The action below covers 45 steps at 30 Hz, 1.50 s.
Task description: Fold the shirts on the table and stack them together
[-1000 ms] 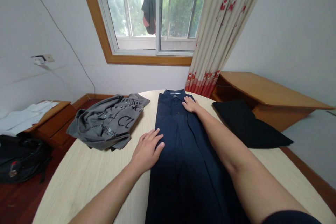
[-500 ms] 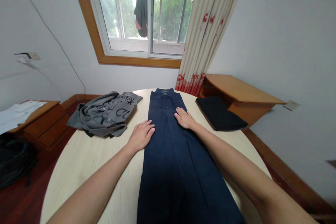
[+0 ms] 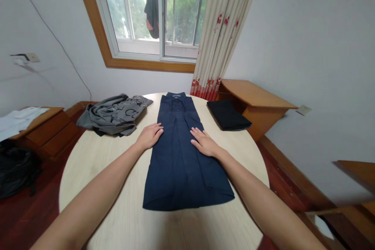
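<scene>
Shirt (image 3: 178,179) laid long and flat, not doubled over

It stretched down the middle of a pale, wood-grained round table (image 3: 123,207), collar (image 3: 176,95) at the far end, hem (image 3: 175,206) near. To judge by its narrow outline, the spreading and straightening looked largely done; the full length was unfolded crosswise. To the right, a black garment (image 3: 227,115) already formed a compact, flat packet; to the left, a grey garment (image 3: 117,115) with dark lettering sat in a loose, rumpled heap, apparently not folded.

The left hand (image 3: 150,136) rested palm down along the shirt's left edge; the right hand (image 3: 205,143) lay on its right side, fingers a little spread. Both were extended, clamped on nothing.

The fabric looked thin and matte, lengthwise creases running toward a slightly uneven hem.
</scene>
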{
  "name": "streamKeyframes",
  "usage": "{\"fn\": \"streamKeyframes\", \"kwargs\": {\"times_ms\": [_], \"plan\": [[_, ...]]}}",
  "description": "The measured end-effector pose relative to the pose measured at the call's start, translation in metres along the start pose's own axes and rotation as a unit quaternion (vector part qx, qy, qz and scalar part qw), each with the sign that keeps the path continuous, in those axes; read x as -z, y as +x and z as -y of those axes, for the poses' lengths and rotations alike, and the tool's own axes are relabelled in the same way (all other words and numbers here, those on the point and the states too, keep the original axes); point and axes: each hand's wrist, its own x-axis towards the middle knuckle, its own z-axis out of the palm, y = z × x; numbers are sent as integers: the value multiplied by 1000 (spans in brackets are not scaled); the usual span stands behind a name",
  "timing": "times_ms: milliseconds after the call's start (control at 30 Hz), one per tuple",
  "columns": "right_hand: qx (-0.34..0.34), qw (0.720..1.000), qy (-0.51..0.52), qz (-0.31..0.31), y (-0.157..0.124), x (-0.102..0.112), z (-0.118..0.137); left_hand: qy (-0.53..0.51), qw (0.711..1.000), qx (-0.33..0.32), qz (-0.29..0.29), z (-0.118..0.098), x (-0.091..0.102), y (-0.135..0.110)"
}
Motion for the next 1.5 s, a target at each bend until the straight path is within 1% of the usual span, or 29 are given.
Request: {"fn": "streamKeyframes", "kwargs": {"times_ms": [100, 267, 567, 667, 767, 833, 900, 1000, 1200, 1367, 1500], "plan": [[7, 1000, -20, -7, -8, -3, 11, 4, 1000, -7, -1, 0, 1, -3], [35, 999, -34, -2, -19, -3, 24, 4, 1000, -14, -4, 2, 1, -4], [62, 998, 6, 18, -24, 2, 48, 7, 999, -40, -14, 11, -5, 0], [81, 996, 37, 12, -21, 7, 47, -2, 999, -42, -23, 13, -7, 1], [108, 992, 62, -13, -20, 16, 36, -6, 999, -37, -23, 13, -8, 0], [124, 989, 83, -18, -22, 24, 29, -5, 999, -33, -22, 12, -7, -1], [133, 985, 108, 1, -27, 30, 26, -3, 999, -32, -22, 11, -7, -1], [132, 982, 124, 46, -35, 37, 29, 1, 999, -31, -21, 10, -6, -1], [116, 978, 125, 119, -41, 41, 34, 2, 999, -31, -19, 10, -6, -1], [140, 967, 173, 122, -40, 40, 34, 4, 999, -34, -22, 11, -6, -1], [145, 961, 200, 126, -40, 38, 35, 5, 999, -39, -21, 11, -7, -1]]}}
